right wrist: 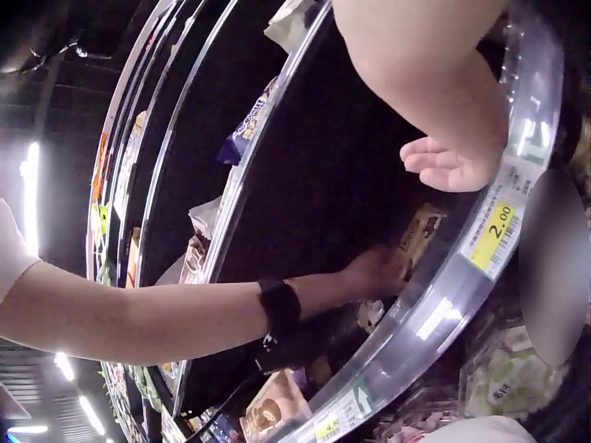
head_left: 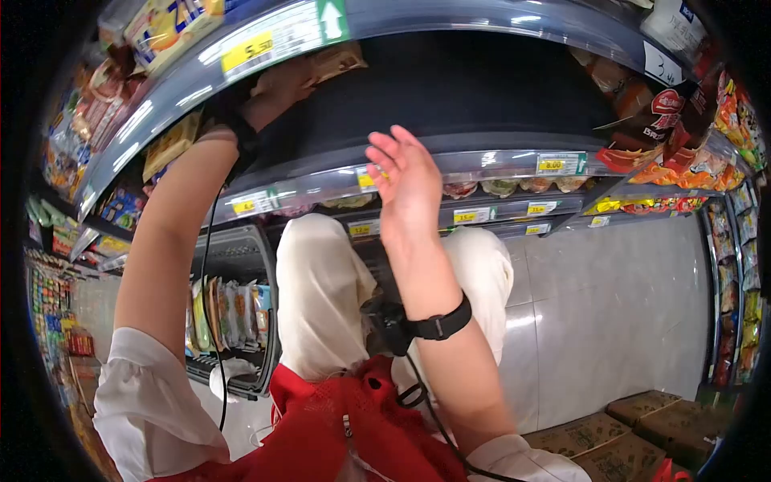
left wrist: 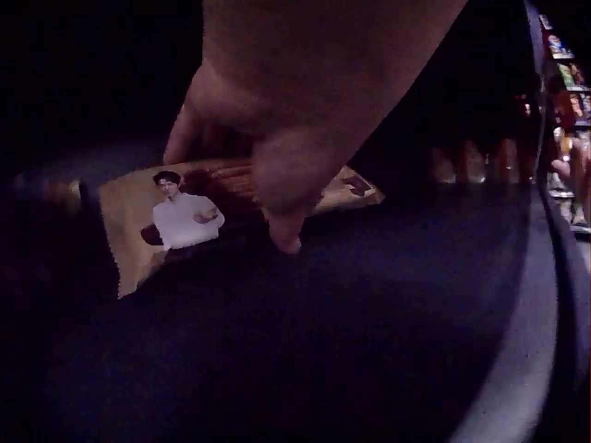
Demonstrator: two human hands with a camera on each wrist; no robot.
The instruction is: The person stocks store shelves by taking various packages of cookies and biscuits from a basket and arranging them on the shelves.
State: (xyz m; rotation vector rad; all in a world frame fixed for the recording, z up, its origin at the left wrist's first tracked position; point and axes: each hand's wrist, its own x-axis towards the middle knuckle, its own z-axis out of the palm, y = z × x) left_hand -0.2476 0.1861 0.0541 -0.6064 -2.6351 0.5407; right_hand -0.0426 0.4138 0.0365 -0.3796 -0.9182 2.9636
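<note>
Deep in the dark shelf, my left hand (head_left: 281, 84) grips a flat tan-and-brown snack packet (left wrist: 129, 226). One digit comes down over the packet's near edge and others reach its far side in the left wrist view. A pictured figure in white is printed on the wrapper. My right hand (head_left: 409, 181) holds nothing; it hovers palm up at the shelf's front edge with loosely bent fingers. In the right wrist view, the packet's end sticks out beyond the left hand.
A black basket (head_left: 261, 241) with several upright packets stands left of my knees. Bagged snacks (head_left: 173, 145) sit at the shelf's left end, with dark red bags (head_left: 662, 112) at its right. The upper shelf edge (head_left: 450, 16) overhangs my left arm. Cartons (head_left: 630, 458) lie at lower right.
</note>
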